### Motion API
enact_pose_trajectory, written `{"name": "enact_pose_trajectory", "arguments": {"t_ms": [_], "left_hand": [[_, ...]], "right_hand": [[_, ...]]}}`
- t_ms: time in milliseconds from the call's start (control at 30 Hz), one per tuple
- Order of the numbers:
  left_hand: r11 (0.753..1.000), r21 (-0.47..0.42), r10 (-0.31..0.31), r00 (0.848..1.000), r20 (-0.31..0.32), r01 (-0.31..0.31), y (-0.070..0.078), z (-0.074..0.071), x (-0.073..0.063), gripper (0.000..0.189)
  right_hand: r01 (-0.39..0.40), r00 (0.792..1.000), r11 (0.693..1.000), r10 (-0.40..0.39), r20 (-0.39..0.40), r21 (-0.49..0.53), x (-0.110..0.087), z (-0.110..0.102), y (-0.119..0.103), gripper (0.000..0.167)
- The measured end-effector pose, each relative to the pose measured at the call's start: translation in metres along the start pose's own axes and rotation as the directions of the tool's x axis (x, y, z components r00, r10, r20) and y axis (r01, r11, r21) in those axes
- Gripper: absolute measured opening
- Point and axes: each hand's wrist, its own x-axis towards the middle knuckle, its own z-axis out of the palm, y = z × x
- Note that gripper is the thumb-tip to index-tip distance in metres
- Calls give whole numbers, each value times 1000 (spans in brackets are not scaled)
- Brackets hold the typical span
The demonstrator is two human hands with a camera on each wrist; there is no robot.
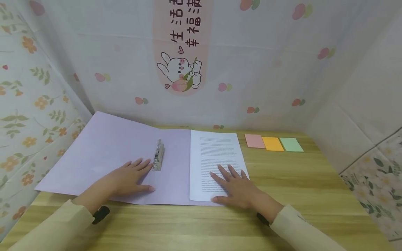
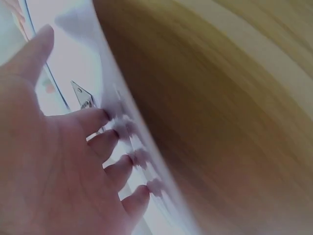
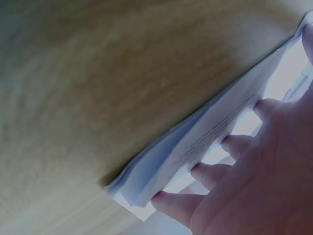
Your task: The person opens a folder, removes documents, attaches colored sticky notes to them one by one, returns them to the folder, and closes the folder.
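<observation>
A light purple folder [image 1: 119,139] lies opened out on the wooden table, with a metal clip [image 1: 158,157] fixed near its middle. My left hand [image 1: 130,177] rests on the folder with fingers spread, fingertips right beside the clip. In the left wrist view its fingertips [image 2: 124,164] touch the purple surface. A stack of printed paper [image 1: 216,150] lies on the folder's right part. Over its lower right area my right hand [image 1: 237,188] lies with fingers spread. The right wrist view shows those fingertips [image 3: 195,169] on the printed sheet, near the stack's edge.
Pink [image 1: 255,141], orange [image 1: 272,143] and green [image 1: 291,144] sticky note pads lie in a row to the right of the paper. A patterned cloth [image 1: 251,80] hangs behind the wooden table [image 1: 188,230], with another at the left.
</observation>
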Motion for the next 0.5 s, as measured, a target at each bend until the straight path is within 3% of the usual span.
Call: {"name": "enact_pose_trajectory", "arguments": {"t_ms": [167,367,500], "left_hand": [[999,51,-14,1000,-27,16,-21,0,-7,108],[994,106,2,993,-118,11,-48,2,-17,101],[992,125,5,989,-145,13,-59,3,-23,98]], "right_hand": [[-3,1000,1000,3,3,24,-2,1,2,85],[-7,1000,999,7,-2,40,-2,1,2,85],[-2,1000,999,2,-4,53,-1,1,1,84]]}}
